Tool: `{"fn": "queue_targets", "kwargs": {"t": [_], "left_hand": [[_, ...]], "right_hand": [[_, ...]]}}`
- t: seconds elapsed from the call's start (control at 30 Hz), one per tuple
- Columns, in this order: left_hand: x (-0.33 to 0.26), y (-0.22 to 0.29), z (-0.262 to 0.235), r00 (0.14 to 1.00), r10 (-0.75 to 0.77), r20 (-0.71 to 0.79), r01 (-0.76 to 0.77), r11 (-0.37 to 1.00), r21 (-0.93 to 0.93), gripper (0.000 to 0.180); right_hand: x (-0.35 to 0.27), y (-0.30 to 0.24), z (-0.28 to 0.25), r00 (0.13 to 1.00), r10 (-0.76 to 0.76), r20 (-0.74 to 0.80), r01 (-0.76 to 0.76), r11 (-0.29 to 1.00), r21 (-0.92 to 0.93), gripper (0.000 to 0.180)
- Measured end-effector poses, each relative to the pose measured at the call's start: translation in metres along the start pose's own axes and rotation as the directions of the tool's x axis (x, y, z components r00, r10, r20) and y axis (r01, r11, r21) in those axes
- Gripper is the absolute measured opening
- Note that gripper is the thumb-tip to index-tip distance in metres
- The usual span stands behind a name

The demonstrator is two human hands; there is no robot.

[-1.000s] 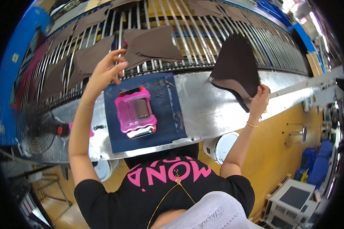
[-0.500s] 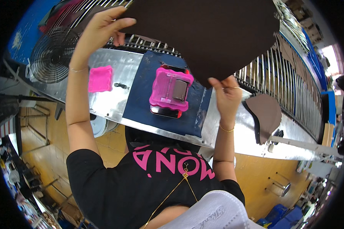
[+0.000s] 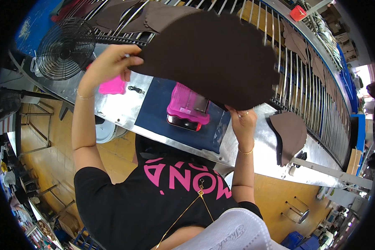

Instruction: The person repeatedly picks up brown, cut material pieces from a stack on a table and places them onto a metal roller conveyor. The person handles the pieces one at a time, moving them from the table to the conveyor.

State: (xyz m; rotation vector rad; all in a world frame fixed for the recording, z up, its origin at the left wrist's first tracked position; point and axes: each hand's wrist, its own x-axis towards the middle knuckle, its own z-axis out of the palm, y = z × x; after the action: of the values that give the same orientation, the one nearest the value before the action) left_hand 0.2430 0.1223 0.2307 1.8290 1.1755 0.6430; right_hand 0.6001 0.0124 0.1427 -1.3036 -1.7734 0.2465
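A large dark brown sheet piece [image 3: 212, 58] with a curved outline is raised over the worktable, its material too dark to tell. My left hand [image 3: 114, 64] pinches its left corner between thumb and fingers. Close to its lower right edge, my right hand [image 3: 242, 121] grips it, with the fingertips partly hidden. Beneath the piece, a pink scallop-edged plastic holder [image 3: 180, 109] sits on a red and black device [image 3: 182, 122], and the raised sheet covers part of both. They rest on a dark blue mat [image 3: 152, 116].
Several brown cut pieces [image 3: 291, 133] lie piled at the right. More brown pieces [image 3: 162, 18] rest on the metal bar rack [image 3: 321, 100] behind. A black fan [image 3: 64, 49] stands at the left, near a pink sheet [image 3: 112, 86] and a short black cable [image 3: 136, 89].
Both hands have come nearer to me, bringing the brown piece lower. It now hides part of the pink holder and uncovers brown pieces on the rack behind.
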Motion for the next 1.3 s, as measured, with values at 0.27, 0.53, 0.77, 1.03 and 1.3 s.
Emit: {"fn": "queue_targets", "kwargs": {"t": [0.27, 0.53, 0.77, 1.03, 1.3], "left_hand": [[0.055, 0.031, 0.073, 0.885, 0.197, 0.423, -0.314, 0.922, 0.225, 0.015], [0.083, 0.063, 0.151, 0.599, 0.565, 0.568, -0.758, 0.628, 0.176, 0.02], [0.12, 0.131, 0.158, 0.611, 0.751, 0.251, -0.771, 0.636, -0.023, 0.054], [0.158, 0.131, 0.175, 0.61, 0.709, 0.355, -0.789, 0.583, 0.193, 0.017], [0.25, 0.017, 0.156, 0.992, 0.086, 0.094, -0.005, 0.766, -0.643, 0.052]], "right_hand": [[-0.079, 0.035, -0.052, 0.95, 0.289, -0.118, -0.299, 0.951, -0.08, 0.015], [-0.117, 0.032, -0.148, 0.689, 0.478, -0.545, -0.449, 0.872, 0.197, 0.013], [-0.089, 0.006, -0.208, 0.83, 0.194, -0.523, -0.425, 0.827, -0.369, 0.011], [-0.013, -0.002, -0.199, 0.973, 0.007, -0.231, -0.18, 0.648, -0.74, 0.012], [-0.019, 0.021, -0.207, 0.762, 0.108, -0.638, -0.523, 0.683, -0.51, 0.019]]}}
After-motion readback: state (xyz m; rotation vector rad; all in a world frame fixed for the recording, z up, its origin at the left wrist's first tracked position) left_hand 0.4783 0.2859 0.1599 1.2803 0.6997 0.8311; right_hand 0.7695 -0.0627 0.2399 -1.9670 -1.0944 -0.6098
